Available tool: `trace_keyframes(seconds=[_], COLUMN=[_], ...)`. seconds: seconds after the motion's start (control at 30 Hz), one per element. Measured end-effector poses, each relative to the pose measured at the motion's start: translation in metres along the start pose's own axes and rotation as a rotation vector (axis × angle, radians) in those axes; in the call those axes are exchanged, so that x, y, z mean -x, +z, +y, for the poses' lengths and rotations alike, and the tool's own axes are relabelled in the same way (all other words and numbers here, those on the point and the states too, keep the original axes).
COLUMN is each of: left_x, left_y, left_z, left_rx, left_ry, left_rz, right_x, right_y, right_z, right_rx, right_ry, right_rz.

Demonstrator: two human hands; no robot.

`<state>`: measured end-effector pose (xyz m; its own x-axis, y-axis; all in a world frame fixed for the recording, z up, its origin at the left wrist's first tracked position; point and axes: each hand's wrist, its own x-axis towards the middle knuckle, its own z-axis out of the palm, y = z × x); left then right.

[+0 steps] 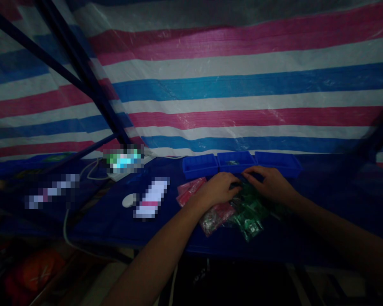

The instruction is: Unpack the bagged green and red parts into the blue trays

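My left hand (pixel 221 188) is over a heap of small plastic bags, its thumb and fingers curled towards each other at the tips. Close by on the right, my right hand (pixel 270 180) reaches in from the side, with its fingertips drawn together near those of the left. Whatever is between the fingers is too small and dark to make out. Pink bags (pixel 193 190) lie under and beside my left wrist. Green bags (pixel 250 223) are spread below both hands. Behind the hands stand a left blue bin (pixel 199 173), a middle blue bin (pixel 236 168) holding small pieces, and a right blue bin (pixel 277 170).
On the blue table (pixel 115 229) to the left lie a blurred-out phone (pixel 153 197), a round white object (pixel 129 200) and a white power strip (pixel 118 175) with cables. A striped tarp (pixel 242 89) hangs behind, beside a dark metal frame (pixel 105 108).
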<state>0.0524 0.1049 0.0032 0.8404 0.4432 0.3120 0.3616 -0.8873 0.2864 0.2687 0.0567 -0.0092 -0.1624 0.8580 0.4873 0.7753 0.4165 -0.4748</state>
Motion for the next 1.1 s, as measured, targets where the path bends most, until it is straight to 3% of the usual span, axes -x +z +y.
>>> trace_keyframes(seconds=[0.23, 0.47, 0.6, 0.7, 0.93, 1.1], left_x=[-0.004, -0.008, -0.008, -0.008, -0.009, -0.008], left_y=[-0.004, -0.017, -0.017, -0.015, -0.014, -0.018], left_z=[-0.002, 0.007, 0.011, 0.012, 0.01, 0.015], left_rx=[0.074, 0.175, 0.342, 0.425, 0.412, 0.237], left_ry=[-0.059, -0.083, -0.105, -0.126, -0.149, -0.101], left_rz=[0.107, 0.312, 0.394, 0.383, 0.433, 0.501], right_x=[0.002, 0.002, 0.001, 0.0, -0.003, -0.004], right_y=[0.001, -0.001, -0.003, -0.001, 0.001, 0.0], right_z=[-0.001, -0.001, -0.006, -0.006, -0.008, -0.008], right_rx=[-0.049, -0.158, -0.405, -0.624, -0.866, -0.866], right_ry=[0.042, 0.061, 0.152, 0.249, 0.306, 0.366], right_rz=[-0.014, 0.028, 0.049, 0.088, 0.123, 0.152])
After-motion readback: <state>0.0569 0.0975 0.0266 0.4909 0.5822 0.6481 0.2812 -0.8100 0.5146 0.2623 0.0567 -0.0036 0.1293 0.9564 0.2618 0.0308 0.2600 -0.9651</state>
